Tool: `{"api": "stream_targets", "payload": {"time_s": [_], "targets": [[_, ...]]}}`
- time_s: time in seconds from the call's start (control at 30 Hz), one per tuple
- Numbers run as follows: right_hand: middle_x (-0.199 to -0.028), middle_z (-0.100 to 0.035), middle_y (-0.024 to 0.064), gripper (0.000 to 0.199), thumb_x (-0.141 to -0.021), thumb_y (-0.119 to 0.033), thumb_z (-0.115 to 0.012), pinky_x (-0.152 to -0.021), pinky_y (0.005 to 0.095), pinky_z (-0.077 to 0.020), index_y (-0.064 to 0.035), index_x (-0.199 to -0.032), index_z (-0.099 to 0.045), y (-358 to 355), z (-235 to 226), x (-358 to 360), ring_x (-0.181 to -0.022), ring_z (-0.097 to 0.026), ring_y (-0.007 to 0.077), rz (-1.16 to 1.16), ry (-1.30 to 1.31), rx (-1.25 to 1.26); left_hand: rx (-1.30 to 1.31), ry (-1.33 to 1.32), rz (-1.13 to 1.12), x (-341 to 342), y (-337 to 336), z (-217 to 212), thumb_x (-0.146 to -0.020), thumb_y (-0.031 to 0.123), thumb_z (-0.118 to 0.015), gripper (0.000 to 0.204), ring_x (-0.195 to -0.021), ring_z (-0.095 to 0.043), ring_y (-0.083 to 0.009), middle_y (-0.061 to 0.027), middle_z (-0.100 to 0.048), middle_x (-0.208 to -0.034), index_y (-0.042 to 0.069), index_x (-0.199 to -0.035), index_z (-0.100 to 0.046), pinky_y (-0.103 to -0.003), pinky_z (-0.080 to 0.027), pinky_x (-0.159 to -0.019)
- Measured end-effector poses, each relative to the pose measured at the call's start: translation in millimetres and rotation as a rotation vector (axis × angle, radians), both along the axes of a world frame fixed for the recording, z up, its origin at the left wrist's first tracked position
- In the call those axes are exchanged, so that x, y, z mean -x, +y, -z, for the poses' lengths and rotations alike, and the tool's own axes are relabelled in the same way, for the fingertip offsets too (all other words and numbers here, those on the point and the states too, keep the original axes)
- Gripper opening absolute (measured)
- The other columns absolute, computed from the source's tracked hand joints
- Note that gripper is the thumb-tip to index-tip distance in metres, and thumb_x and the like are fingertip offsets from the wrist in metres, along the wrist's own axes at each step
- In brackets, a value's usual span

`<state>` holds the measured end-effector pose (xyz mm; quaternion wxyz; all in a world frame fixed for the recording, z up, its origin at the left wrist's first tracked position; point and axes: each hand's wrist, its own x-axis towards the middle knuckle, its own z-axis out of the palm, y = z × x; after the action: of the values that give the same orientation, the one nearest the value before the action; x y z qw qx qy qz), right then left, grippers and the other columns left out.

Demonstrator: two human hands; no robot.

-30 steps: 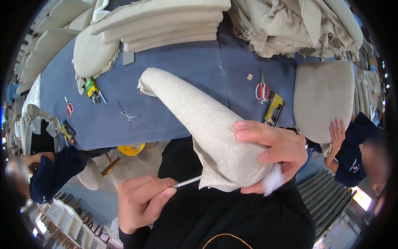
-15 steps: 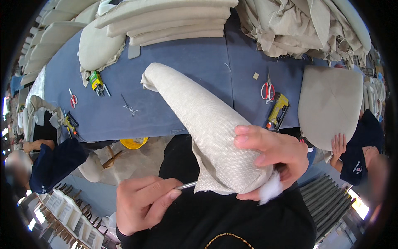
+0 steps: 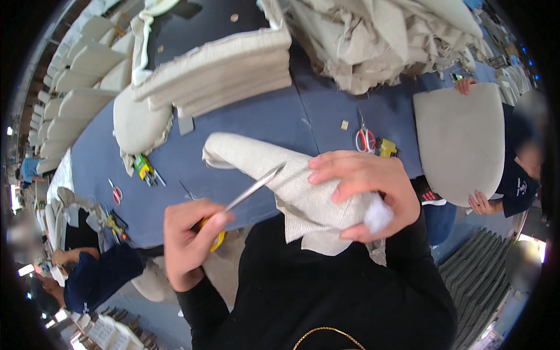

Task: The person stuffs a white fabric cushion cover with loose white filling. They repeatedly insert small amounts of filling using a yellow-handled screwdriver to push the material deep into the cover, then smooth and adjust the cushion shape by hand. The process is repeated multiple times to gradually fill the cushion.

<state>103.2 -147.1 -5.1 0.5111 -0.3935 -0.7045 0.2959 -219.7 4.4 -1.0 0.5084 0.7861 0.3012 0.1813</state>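
Note:
My left hand (image 3: 195, 236) grips a slim metal rod tool (image 3: 255, 188), its handle hidden in my fingers. The tool's bright shaft slants up to the right, its tip over or against the beige cloth. My right hand (image 3: 373, 192) is wrapped round the thick end of a long, tapering beige fabric-covered piece (image 3: 251, 153), fingers on top and thumb below. A tuft of white stuffing (image 3: 378, 216) pokes out at that end, beside my palm. Loose cloth edges (image 3: 326, 242) hang down on the side nearest me.
On the blue-grey table (image 3: 245, 116) lie red-handled scissors (image 3: 365, 140), a yellow staple gun (image 3: 387, 147), a green-yellow box (image 3: 143, 168) and stacked beige padded panels (image 3: 227, 76). A cloth heap (image 3: 379, 46) lies beyond. At right a co-worker holds a beige seat panel (image 3: 461, 146); another person (image 3: 99, 280) works at left.
My left hand has lifted the metal tool from the cloth's lower edge to the top side of the piece. The view has turned. The co-worker's panel is raised, now held with two hands.

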Motion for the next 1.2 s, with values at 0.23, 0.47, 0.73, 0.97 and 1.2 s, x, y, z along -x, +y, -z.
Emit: {"api": "stream_targets", "payload": {"time_s": [0.23,0.47,0.73,0.97,1.2], "targets": [[-0.109,-0.078,0.0157,0.046,-0.112,-0.040,-0.061,-0.099,0.0347,-0.0531,0.0043,-0.109,-0.072,9.6,-17.0,-5.3,-0.108,-0.071,0.0195,0.275,0.318,0.308,-0.181,-0.245,0.020,-126.0,6.3,-18.9,-0.089,0.014,-0.087,0.019,-0.067,-0.055,-0.0071,-0.0013,-0.064,-0.074,0.001,-0.096,-0.075,-0.027,-0.043,-0.061],[-0.113,-0.072,0.0098,0.073,-0.108,-0.064,-0.058,-0.097,0.0312,-0.0515,0.0042,-0.136,-0.059,11.8,2.4,-6.8,-0.107,-0.064,0.0127,0.345,0.311,0.275,-0.324,-0.330,0.344,-191.1,14.2,-53.8,-0.087,0.016,-0.086,0.023,-0.071,-0.064,-0.0269,-0.0128,-0.069,-0.080,0.003,-0.105,-0.078,-0.036,-0.051,-0.068],[-0.133,-0.071,0.0162,0.077,-0.086,-0.029,-0.090,-0.110,0.0400,-0.0514,-0.0013,-0.147,-0.053,2.8,-1.4,-2.3,-0.123,-0.071,0.0286,0.292,0.047,0.218,-0.220,-0.362,0.040,-161.6,19.9,-38.9,-0.091,0.011,-0.082,0.017,-0.065,-0.058,-0.0154,-0.0095,-0.066,-0.075,-0.004,-0.095,-0.074,-0.031,-0.044,-0.061],[-0.127,-0.074,0.0152,0.055,-0.089,-0.031,-0.087,-0.105,0.0391,-0.0536,-0.0025,-0.131,-0.067,4.5,-4.2,1.0,-0.119,-0.072,0.0274,0.273,0.051,0.153,0.319,-0.430,0.014,-122.5,2.9,-16.0,-0.101,0.012,-0.079,0.017,-0.070,-0.059,-0.0027,0.0023,-0.069,-0.075,-0.004,-0.098,-0.075,-0.021,-0.046,-0.062],[-0.116,-0.074,0.0080,0.053,-0.098,-0.044,-0.079,-0.085,0.0324,-0.0557,-0.0006,-0.128,-0.071,12.6,-21.6,-9.3,-0.100,-0.071,0.0177,0.254,0.068,0.233,0.172,-0.268,0.136,-124.4,-7.1,-18.3,-0.100,0.010,-0.079,0.018,-0.065,-0.060,-0.0045,0.0011,-0.068,-0.073,0.001,-0.088,-0.069,-0.022,-0.046,-0.059]]}}
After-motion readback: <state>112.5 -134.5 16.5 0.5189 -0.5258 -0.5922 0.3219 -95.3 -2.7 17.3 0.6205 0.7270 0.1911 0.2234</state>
